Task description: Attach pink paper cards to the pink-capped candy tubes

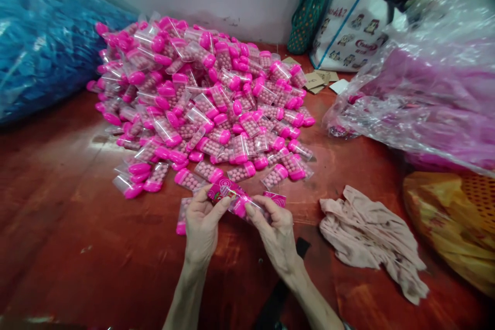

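At far left, a bulging blue plastic bag (46, 46) is cut off by the frame, its contents hard to make out. Next to it on the reddish surface (85, 206) lies a heap of clear candy packs (209, 98) with pink ends, the lower ones buried. Nearer the front, one loose pack (182, 218) is partly covered by the left hand (203, 219). That hand pinches a printed pink wrapper (221, 188) between thumb and fingers. Against it, in front of the heap, is a pack with a pink end (240, 208), gripped by the right hand (273, 224); fingers cover much of it, and I cannot tell how far the two overlap. Another printed piece (276, 198) peeks out behind the right hand. A dark strip (274, 301) runs partly under the right forearm. Further right come a green dotted pouch (305, 23), cardboard scraps (315, 81), a white printed bag (350, 33) and a crumpled cloth (371, 232). A clear plastic bag (429, 82) blurs its pink contents; below it, a yellow sheet (444, 221) runs out of frame.
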